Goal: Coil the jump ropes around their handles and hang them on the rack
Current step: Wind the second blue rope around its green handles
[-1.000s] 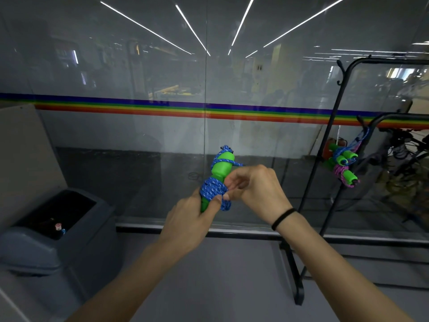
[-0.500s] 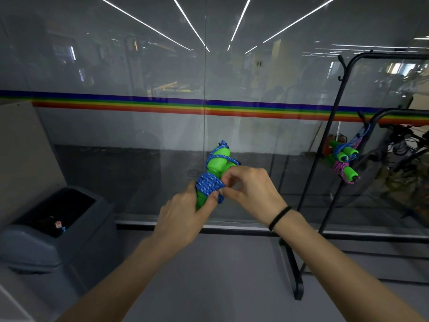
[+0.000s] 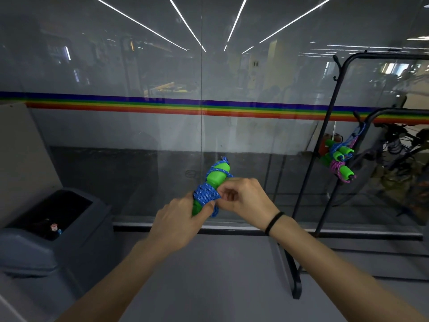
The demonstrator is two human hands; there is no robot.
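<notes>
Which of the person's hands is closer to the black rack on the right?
Right. The right hand pinches the blue rope on the side toward the rack; the left hand grips the green handles farther left.

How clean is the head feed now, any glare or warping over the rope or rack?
Head view: ceiling lights streak across the glass, above the work; the rope, left hand and right hand are sharp, evenly lit; wide-angle warp bends the rack at the right edge, hung ropes there slightly soft.
</notes>
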